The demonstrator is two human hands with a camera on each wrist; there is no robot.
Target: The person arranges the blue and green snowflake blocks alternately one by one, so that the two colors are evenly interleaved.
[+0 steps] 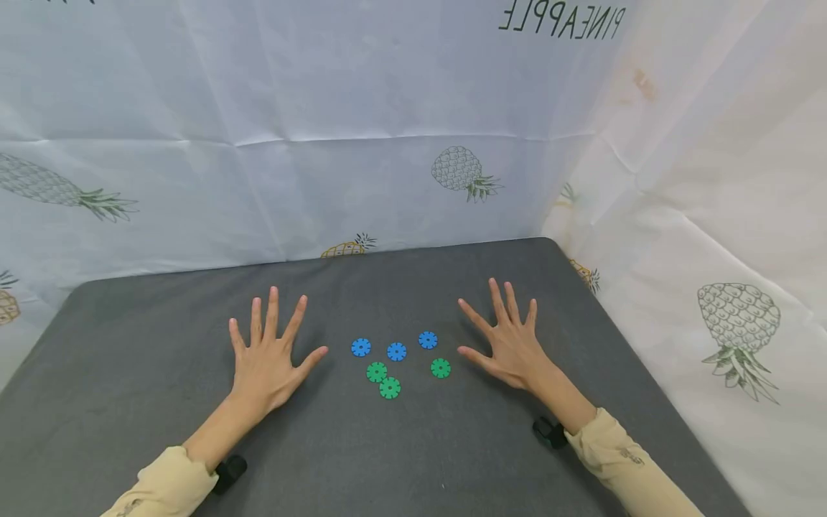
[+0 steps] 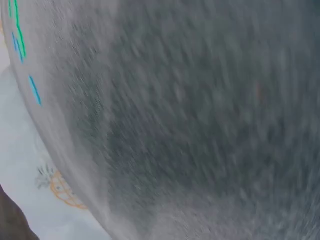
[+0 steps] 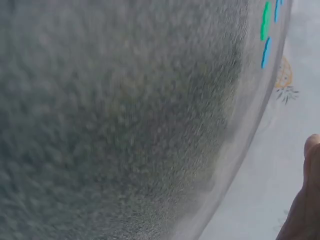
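with fingers of left hand [image 1: 265, 370] and right hand [image 1: 515, 350] spread wide, holding nothing, approach discs [image 1: 397, 346] just below frame centre. pinch thin rims one by one.

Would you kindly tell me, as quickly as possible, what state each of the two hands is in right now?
Left hand: open, fingers spread, holding nothing.
Right hand: open, fingers spread, holding nothing.

Smooth plastic discs [image 1: 397, 351], matt grey tabletop [image 1: 310, 445]
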